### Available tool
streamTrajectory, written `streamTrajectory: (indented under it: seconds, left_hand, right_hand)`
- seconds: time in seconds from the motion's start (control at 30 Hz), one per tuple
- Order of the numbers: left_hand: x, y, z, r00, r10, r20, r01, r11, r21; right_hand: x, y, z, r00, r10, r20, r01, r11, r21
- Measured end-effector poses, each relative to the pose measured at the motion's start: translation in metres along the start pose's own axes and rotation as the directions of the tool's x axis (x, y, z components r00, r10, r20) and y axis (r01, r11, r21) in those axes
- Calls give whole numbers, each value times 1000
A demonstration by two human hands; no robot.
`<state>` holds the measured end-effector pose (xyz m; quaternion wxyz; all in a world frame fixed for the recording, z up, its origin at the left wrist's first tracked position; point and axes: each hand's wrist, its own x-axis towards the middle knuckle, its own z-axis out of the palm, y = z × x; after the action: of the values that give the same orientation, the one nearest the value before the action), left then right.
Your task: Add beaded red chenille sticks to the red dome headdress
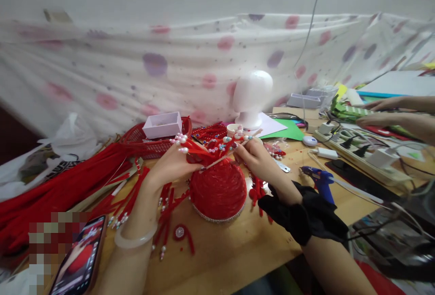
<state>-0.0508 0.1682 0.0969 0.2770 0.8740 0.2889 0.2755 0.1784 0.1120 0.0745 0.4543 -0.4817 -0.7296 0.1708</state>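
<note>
A domed red headdress point(219, 191) stands on the table in front of me, its lower edge trimmed with a row of small pearls. Red strips with pink, white and blue beads point(227, 140) rise from its top. My left hand point(176, 161) grips the upper left of the headdress, thumb in front and the other fingers partly hidden behind beads. Across the top runs a thin pale stick point(217, 161), pinched by my right hand point(253, 157). The stick's lower end lies close to my left thumb. Red beaded tassels point(166, 218) and a round red ornament point(179, 232) lie at the left.
Behind are a red basket point(136, 143) with a white box point(162, 125), and a white foam head point(253, 95). To the right lie a blue glue gun point(317, 179) and a power strip point(367, 154). A phone point(79, 258) is front left. Another person's hands point(384, 113) work far right.
</note>
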Motion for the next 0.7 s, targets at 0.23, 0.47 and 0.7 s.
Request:
streamTrajectory:
  seconds: [0.23,0.47,0.7]
  left_hand:
    - [2,-4,6,999,-45,-28,41,988,-150]
    - [1,-18,-2,1000,-27,13,28,998,-61]
    - [3,-5,1,999,-21,31,22,1000,-11]
  right_hand:
    - [-1,4,-1,999,9,37,-9,1000,10]
    - [2,5,-2,1000,-18,24,18,1000,-6]
    - [4,6,-2,999,-34,8,34,999,0]
